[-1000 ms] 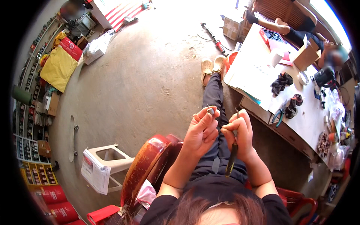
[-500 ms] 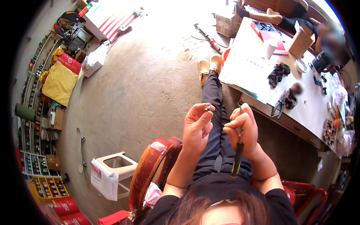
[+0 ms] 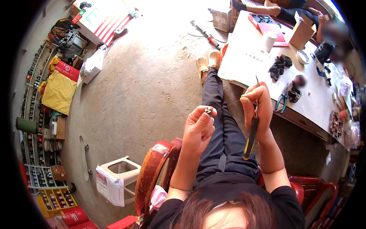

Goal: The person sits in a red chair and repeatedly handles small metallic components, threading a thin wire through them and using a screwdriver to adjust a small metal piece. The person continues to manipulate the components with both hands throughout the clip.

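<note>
Between the thumb and fingertips of my left hand (image 3: 197,129) is a small round metal part (image 3: 208,110) with a dark center, held above my legs. My right hand (image 3: 262,105), off to the right, grips a hook pick (image 3: 251,138) with a black and yellow handle. The pick's thin curved metal tip points up past my fingers. A fine thread or wire (image 3: 231,103) stretches from the metal part to my pinched right thumb and forefinger. How it is fixed to the part is too small to make out.
A white table (image 3: 244,61) on the right carries pliers (image 3: 282,100), dark gloves (image 3: 280,68) and a tape roll (image 3: 303,57). A red chair (image 3: 154,168) and a beige stool (image 3: 126,168) stand at lower left. Another person reclines at upper right.
My right hand has moved right and upward, away from my left, carrying the hook pick. More of the thread now spans the gap. My left hand keeps the metal part, shifting only slightly.
</note>
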A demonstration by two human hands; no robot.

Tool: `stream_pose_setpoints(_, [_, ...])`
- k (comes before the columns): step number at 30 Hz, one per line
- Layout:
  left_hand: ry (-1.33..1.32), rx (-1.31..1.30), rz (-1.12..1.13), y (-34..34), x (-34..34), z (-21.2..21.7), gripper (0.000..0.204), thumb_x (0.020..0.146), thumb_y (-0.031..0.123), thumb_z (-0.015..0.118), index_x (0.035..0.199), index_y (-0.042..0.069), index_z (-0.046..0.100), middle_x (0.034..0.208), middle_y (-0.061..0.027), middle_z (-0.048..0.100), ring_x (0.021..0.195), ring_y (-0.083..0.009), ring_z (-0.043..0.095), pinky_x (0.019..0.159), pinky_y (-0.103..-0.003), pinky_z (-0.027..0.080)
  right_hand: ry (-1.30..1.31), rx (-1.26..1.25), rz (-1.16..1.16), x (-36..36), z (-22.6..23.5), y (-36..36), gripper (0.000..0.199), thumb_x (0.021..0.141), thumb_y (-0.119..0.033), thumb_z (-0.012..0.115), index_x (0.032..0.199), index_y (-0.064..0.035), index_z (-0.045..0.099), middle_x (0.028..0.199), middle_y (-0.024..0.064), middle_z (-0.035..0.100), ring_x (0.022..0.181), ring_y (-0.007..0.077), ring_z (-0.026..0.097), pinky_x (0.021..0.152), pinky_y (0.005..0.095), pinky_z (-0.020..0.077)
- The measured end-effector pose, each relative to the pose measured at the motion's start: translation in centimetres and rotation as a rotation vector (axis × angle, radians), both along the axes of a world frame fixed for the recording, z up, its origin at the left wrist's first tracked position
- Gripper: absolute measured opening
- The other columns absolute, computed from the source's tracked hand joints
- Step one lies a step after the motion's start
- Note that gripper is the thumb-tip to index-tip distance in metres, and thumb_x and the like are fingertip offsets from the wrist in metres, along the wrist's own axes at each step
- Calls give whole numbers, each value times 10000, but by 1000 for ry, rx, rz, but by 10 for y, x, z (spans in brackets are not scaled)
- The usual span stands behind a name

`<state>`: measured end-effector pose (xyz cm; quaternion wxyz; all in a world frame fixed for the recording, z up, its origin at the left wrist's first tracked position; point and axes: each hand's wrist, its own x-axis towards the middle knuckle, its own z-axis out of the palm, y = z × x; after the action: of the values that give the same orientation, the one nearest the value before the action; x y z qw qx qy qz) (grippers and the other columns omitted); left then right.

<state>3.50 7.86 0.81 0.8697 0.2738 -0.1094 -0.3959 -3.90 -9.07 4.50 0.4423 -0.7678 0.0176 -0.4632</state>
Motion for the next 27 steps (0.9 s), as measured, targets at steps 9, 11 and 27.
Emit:
stream_pose_setpoints(9, [127,-175,103,-6,15,-5,162,952,183,590,1057,67,634,991,-42,613,463,-17,281,375,-164,233,59,-94,164,-12,-22,35,244,727,-33,760,802,-41,528,765,94,464,678,244,479,590,339,407])
stream_pose_setpoints(11, [131,-192,103,-10,15,-8,164,950,195,596,1048,68,634,1001,-45,617,461,-14,277,370,-162,236,92,-84,247,-13,-28,44,219,793,-82,735,823,-43,521,785,86,428,687,204,452,592,302,383])
stream_pose_setpoints(27, [287,-135,181,-2,22,-7,230,980,160,537,1172,61,617,1086,-60,673,440,-17,281,382,-177,232,38,-83,213,-11,-17,49,230,735,-39,756,810,-43,538,772,80,453,689,222,461,586,322,390])
